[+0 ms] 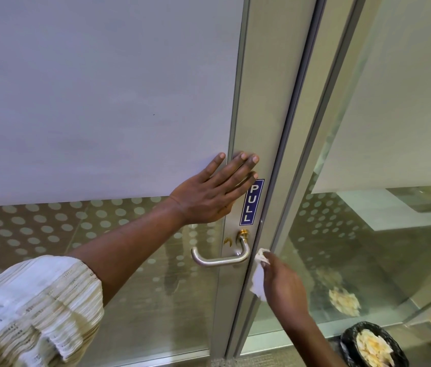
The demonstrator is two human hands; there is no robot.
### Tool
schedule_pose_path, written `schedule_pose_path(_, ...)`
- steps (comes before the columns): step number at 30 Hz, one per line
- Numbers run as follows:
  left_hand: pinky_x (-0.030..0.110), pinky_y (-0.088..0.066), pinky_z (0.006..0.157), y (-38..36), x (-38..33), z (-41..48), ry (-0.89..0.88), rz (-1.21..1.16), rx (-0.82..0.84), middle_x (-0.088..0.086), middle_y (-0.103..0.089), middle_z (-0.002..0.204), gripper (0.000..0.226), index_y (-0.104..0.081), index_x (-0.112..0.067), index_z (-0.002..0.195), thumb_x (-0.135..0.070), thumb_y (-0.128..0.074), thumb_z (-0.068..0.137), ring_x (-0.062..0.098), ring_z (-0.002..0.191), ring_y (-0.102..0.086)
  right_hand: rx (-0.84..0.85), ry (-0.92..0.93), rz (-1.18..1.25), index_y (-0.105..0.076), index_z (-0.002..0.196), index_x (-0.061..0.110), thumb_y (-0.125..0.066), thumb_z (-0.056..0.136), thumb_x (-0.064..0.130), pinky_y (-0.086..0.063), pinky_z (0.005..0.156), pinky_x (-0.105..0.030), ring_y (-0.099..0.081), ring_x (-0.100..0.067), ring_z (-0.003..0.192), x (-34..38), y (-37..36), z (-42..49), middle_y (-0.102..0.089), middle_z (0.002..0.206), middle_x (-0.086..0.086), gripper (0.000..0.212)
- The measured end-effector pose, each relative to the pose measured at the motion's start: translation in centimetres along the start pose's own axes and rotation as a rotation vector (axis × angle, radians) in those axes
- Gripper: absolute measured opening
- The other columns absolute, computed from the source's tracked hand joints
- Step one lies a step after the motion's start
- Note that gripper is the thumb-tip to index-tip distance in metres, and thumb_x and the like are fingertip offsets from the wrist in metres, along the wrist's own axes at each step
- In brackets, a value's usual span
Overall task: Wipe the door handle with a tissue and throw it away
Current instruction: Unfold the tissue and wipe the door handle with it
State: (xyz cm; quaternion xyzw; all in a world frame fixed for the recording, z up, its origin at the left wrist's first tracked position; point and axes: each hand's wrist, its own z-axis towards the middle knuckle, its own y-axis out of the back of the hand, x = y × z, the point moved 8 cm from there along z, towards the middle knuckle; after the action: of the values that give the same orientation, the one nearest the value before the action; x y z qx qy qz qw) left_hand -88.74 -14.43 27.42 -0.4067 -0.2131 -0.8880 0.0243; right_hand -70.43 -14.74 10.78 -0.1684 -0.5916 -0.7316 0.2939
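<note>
A silver lever door handle juts from the metal frame of a frosted glass door, just under a blue PULL sticker. My left hand lies flat against the door above the handle, fingers spread, holding nothing. My right hand is just right of the handle and pinches a crumpled white tissue. The tissue is beside the handle's right bend, a small gap apart from it.
A bin with a black liner, holding crumpled tissues, stands on the floor at the lower right. A fixed glass panel right of the door reflects the bin. The door's metal frame runs upward.
</note>
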Motion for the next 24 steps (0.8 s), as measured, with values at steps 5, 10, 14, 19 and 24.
schedule_pose_path(5, 0.056, -0.017, 0.127, -0.2, 0.1, 0.0, 0.0, -0.013, 0.01, 0.022, -0.028, 0.169, 0.065, -0.03, -0.006, 0.164, -0.033, -0.044, 0.106, 0.039, 0.157, -0.026, 0.059, -0.139, 0.166, -0.052, 0.093, 0.022, -0.06, 0.096, 0.018, -0.037, 0.047, -0.016, -0.057, 0.0, 0.052, -0.5, 1.5, 2.7, -0.059, 0.063, 0.007, 0.01)
schedule_pose_path(10, 0.056, -0.014, 0.128, -0.1, 0.0, 0.0, 0.005, -0.019, 0.004, 0.022, -0.027, 0.17, 0.065, -0.029, -0.006, 0.164, -0.032, -0.042, 0.107, 0.039, 0.158, -0.024, 0.128, -0.261, 0.72, -0.071, 0.113, 0.022, -0.059, 0.095, 0.01, -0.055, 0.079, -0.023, -0.071, -0.01, 0.09, 1.7, 0.0, 3.6, -0.076, 0.107, 0.003, 0.025)
schedule_pose_path(14, 0.056, -0.012, 0.129, -0.2, 0.1, 0.0, 0.005, -0.025, 0.007, 0.021, -0.026, 0.17, 0.065, -0.028, -0.006, 0.164, -0.033, -0.041, 0.107, 0.039, 0.158, -0.023, -0.07, 0.165, 0.267, -0.07, 0.12, 0.019, -0.059, 0.09, -0.001, -0.041, 0.076, -0.002, -0.064, -0.008, 0.096, 5.0, 0.7, 2.1, -0.068, 0.115, 0.009, 0.038)
schedule_pose_path(19, 0.056, -0.013, 0.128, -0.2, 0.1, -0.1, 0.004, -0.031, 0.003, 0.021, -0.026, 0.17, 0.067, -0.028, -0.006, 0.164, -0.032, -0.044, 0.105, 0.039, 0.158, -0.023, -0.076, 0.444, -0.157, -0.075, 0.101, 0.007, -0.072, 0.078, 0.0, -0.053, 0.062, -0.032, -0.066, -0.029, 0.083, 7.1, -0.9, 3.0, -0.067, 0.1, -0.008, 0.024)
schedule_pose_path(24, 0.056, -0.011, 0.129, -0.4, 0.0, -0.1, 0.002, -0.037, 0.001, 0.021, -0.024, 0.17, 0.068, -0.026, -0.006, 0.165, -0.033, -0.044, 0.106, 0.039, 0.158, -0.021, 0.038, 0.549, -0.227, -0.079, 0.099, 0.01, -0.077, 0.08, 0.005, -0.054, 0.083, -0.025, -0.064, -0.022, 0.096, 7.7, -2.3, 4.5, -0.066, 0.103, -0.003, 0.019)
